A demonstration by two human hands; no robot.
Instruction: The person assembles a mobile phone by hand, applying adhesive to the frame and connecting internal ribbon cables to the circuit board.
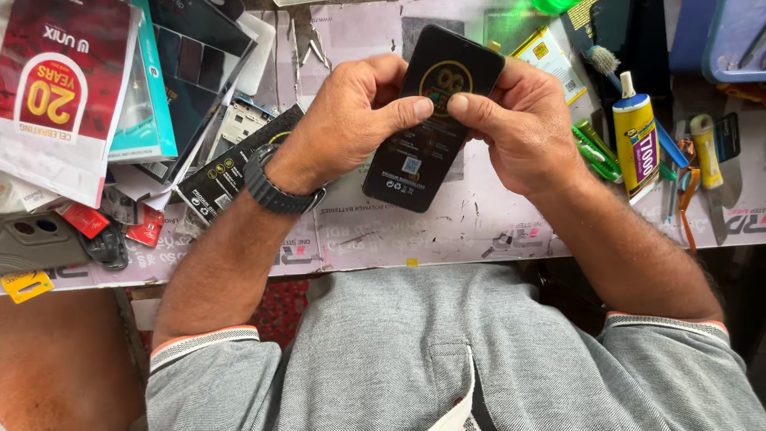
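Both hands hold one black phone [431, 120] above the middle of the bench [479, 227], a little toward its far edge. The left hand [351, 120] grasps the phone's left side and the right hand [523, 120] its right side, both closed on it, and the two thumbs meet on its upper face near the centre. The phone lies between the grips, equally near to each; its long axis runs from the far edge toward the near edge, tilted so the far end leans right. A black watch [279, 187] sits on the left wrist. By the right edge stands one yellow glue tube [636, 144], with a brush [604, 60] and green tools [594, 152] near it. At the left edge lie several packets [64, 88] and one grey phone case [36, 239].
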